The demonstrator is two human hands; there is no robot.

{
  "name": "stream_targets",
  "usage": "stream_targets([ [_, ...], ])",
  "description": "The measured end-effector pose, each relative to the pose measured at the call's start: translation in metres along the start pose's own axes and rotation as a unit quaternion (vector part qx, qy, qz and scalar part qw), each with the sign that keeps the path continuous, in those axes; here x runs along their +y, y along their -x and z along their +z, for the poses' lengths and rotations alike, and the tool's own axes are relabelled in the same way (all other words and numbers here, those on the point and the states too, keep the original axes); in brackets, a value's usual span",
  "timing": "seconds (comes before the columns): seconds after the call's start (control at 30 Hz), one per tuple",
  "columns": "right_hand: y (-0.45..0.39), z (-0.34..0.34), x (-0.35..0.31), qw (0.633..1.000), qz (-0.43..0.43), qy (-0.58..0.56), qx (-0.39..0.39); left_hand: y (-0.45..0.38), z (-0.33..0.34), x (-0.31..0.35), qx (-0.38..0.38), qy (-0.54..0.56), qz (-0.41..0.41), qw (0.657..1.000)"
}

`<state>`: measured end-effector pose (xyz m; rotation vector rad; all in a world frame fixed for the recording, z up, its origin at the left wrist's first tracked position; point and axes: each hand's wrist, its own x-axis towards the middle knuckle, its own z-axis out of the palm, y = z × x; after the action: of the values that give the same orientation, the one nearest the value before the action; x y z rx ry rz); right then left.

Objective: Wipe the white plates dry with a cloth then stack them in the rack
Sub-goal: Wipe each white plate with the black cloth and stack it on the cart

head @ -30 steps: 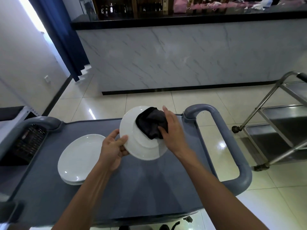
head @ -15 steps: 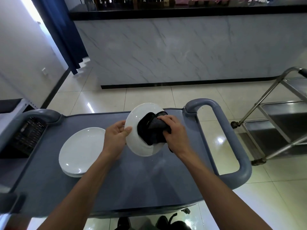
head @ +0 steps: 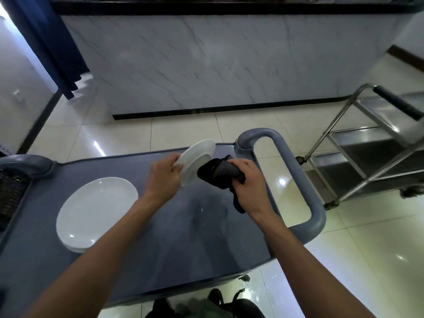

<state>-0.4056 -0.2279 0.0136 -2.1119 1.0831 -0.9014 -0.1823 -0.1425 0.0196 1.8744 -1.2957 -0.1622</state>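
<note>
A marble-faced counter (head: pixel 206 63) with a dark top crosses the far side of the room, a blue curtain (head: pixel 46 42) hanging at its left end. On the tiled floor to the right stands a steel trolley (head: pixel 376 157) with bare shelves. Nearest the camera is a grey plastic cart (head: pixel 160 237) with a looped handle (head: pixel 296 175) at its right end; no writing or brand can be read on any of it.

Near the cart top's left edge lies a stack of white plates (head: pixel 96 210), flat, at least two deep. A single white plate (head: pixel 195 161) is held in the air over the far right part of the cart top, tilted steeply on edge. The left hand (head: pixel 164 177) pinches its near-left rim, thumb on the face turned toward the viewer, fingers behind. The right hand (head: pixel 249 182) is curled round a bunched black cloth (head: pixel 218 174), which touches the plate's lower right face; a tail of cloth hangs below the wrist.

A dark bag (head: pixel 206 306) lies on the floor under the cart's near edge.
</note>
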Motion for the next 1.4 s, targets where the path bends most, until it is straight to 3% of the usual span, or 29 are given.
stream_targets([
  [0.33, 0.012, -0.011, 0.010, 0.999, 0.028, 0.028, 0.010, 0.014, 0.029, -0.013, -0.069, -0.193, 0.084, 0.975],
  [0.57, 0.016, -0.013, 0.017, 0.999, 0.045, 0.011, -0.003, 0.031, 0.047, -0.019, -0.078, -0.252, 0.116, 0.958],
  [1.4, 0.025, 0.006, 0.027, 0.997, 0.045, 0.024, -0.057, 0.097, 0.093, -0.068, -0.180, -0.216, 0.085, 0.956],
])
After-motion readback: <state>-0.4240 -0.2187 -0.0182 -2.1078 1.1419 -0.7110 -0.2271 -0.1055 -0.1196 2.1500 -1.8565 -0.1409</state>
